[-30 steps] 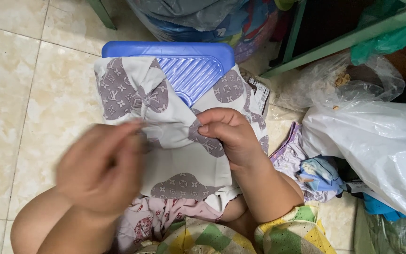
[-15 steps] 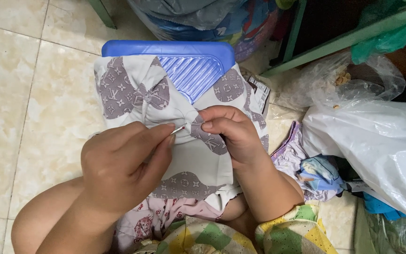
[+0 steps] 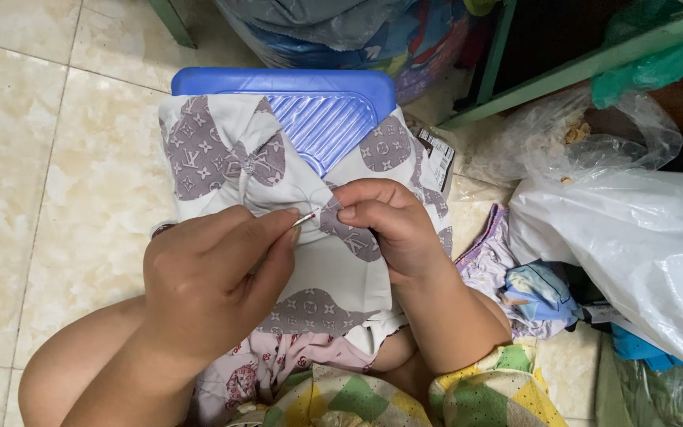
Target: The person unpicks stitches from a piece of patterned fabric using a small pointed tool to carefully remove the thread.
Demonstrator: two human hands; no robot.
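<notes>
Hand-stitching a patterned cloth (image 3: 333,277)
Left hand (image 3: 211,285) pinches needle (image 3: 304,219); right hand (image 3: 385,225) grips fold. Best keep fabric taut, stitches small.

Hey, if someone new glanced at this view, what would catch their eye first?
Two hands at centre: the left hand pinches a small needle while the right hand grips a fold of white cloth with grey patterned patches. The cloth drapes over a blue ribbed plastic lid just above them. On the right sits a big white plastic bag.
</notes>
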